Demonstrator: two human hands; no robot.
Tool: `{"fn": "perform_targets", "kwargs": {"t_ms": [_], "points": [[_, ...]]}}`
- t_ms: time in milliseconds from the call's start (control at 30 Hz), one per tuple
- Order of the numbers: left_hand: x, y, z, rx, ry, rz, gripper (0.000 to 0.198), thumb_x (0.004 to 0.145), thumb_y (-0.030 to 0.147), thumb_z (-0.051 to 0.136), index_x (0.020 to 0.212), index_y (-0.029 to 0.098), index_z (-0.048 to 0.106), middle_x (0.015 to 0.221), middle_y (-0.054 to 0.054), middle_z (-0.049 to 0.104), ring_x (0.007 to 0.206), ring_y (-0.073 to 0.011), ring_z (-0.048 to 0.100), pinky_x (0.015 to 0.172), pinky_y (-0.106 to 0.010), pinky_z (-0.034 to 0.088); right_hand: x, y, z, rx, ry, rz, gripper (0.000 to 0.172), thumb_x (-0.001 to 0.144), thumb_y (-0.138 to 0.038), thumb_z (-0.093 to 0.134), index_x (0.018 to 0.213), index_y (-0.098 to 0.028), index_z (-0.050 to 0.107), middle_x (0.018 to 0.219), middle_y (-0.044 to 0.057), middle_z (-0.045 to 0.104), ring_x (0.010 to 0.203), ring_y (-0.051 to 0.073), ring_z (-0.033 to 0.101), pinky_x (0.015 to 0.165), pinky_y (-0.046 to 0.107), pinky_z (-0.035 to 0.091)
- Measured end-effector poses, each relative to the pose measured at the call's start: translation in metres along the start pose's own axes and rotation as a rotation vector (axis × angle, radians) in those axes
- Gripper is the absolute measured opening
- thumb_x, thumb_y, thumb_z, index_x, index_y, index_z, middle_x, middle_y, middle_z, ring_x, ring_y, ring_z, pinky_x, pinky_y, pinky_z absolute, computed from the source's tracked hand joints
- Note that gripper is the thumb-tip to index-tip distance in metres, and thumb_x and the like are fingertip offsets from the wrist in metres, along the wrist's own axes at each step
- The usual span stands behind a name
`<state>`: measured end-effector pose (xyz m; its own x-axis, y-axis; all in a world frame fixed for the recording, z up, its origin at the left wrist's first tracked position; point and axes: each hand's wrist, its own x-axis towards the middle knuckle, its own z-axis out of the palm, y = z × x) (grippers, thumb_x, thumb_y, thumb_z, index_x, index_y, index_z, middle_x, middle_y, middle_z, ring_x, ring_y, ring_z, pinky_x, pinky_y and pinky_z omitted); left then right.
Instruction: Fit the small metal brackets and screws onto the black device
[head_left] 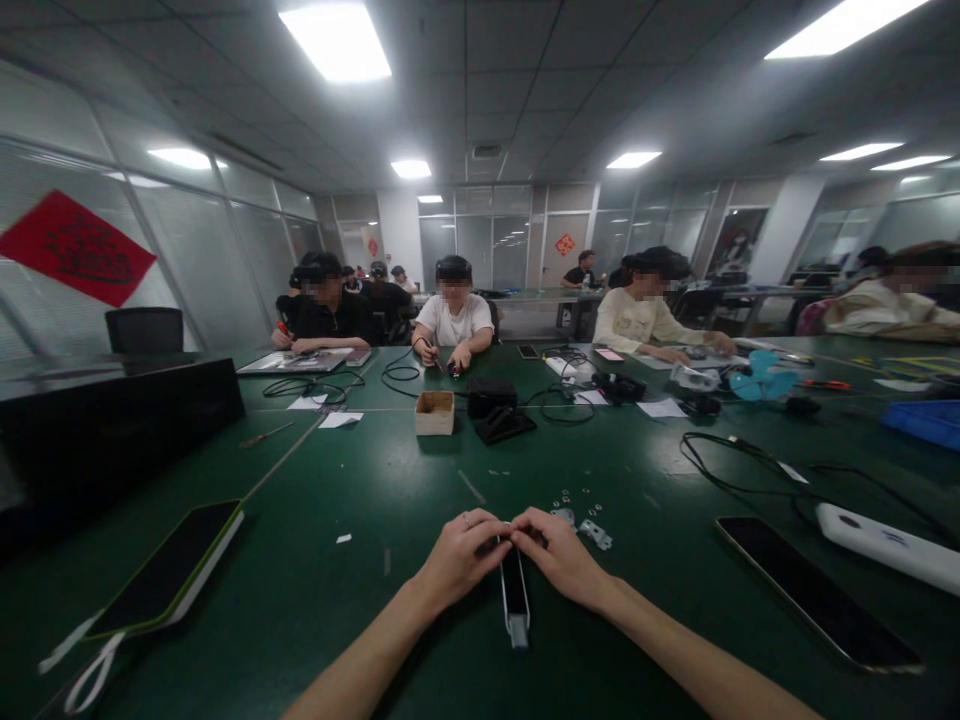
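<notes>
Item: slim black device [514, 592], lying on the green surface [360, 490] before you, far end pinched by your left hand [459, 556] and right hand [559, 556]; grip evenly, clear of the metal brackets [596, 534] just beside.

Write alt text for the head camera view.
Left hand and right hand pinch the far end of a slim black bar-shaped device with a grey tip, lying on a dark green table. Small silver metal brackets lie beside the right hand; several people sit opposite.

Cardboard box [434, 412] and dark phone [169, 567] rest on table [360, 470].
</notes>
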<state>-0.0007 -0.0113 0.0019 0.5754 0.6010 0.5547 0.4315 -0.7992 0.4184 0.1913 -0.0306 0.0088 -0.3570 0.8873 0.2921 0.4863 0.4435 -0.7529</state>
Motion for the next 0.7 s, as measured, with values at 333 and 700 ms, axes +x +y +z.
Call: {"fn": "perform_targets", "kwargs": {"t_ms": [333, 700], "points": [[0.004, -0.011, -0.012, 0.116, -0.07, -0.164, 0.014, 0.084, 0.022, 0.054, 0.092, 0.018, 0.064, 0.085, -0.003, 0.065, 0.077, -0.0147, 0.059, 0.073, -0.025, 0.047, 0.004, 0.013, -0.021, -0.272, 0.02, -0.066, 0.019, 0.09, -0.029, 0.045, 0.091, -0.018, 0.061, 0.09, 0.005, 0.06, 0.082, 0.017, 0.055, 0.074, 0.032, 0.046], [0.005, -0.017, -0.015, 0.139, -0.218, -0.281, 0.015, 0.08, 0.021, 0.053, 0.089, 0.018, 0.065, 0.079, -0.001, 0.064, 0.071, -0.0137, 0.057, 0.066, -0.022, 0.043, 0.004, 0.016, -0.025, -0.456, -0.141, -0.016, 0.019, 0.087, -0.026, 0.047, 0.095, -0.018, 0.062, 0.092, 0.005, 0.06, 0.084, 0.017, 0.054, 0.077, 0.032, 0.045]]}}
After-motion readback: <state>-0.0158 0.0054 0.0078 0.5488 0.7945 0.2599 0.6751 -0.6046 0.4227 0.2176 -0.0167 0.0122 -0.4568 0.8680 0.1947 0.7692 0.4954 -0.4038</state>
